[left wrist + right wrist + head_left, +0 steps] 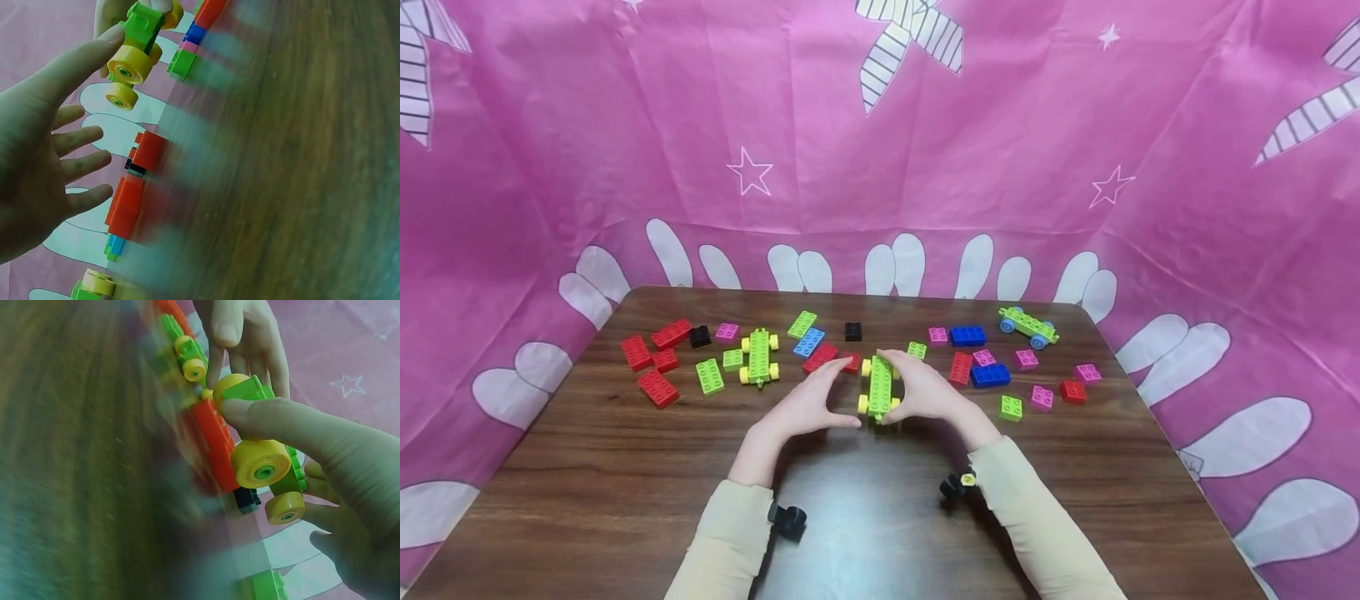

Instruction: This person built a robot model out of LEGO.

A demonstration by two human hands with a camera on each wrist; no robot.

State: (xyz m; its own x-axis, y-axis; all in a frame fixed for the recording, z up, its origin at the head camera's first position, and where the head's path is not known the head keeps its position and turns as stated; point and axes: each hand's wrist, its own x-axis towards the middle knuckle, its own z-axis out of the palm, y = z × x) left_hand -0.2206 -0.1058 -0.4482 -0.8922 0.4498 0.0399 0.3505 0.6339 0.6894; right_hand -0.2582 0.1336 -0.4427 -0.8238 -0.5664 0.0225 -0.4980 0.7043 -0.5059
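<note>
A green toy car base with yellow wheels is held by my right hand, thumb at its near end and fingers at its far end. In the right wrist view the thumb presses the green end of the car base between the wheels, and it is raised off the table. My left hand is just left of it, thumb and fingers spread wide. Seen from the left wrist, that hand's fingers are apart with nothing among them, and the thumb tip overlaps the car base.
Another yellow-wheeled green car base stands to the left; a blue-wheeled one is at the back right. Red bricks lie at left, blue bricks and pink bricks at right. A black brick sits at the back of the brown table.
</note>
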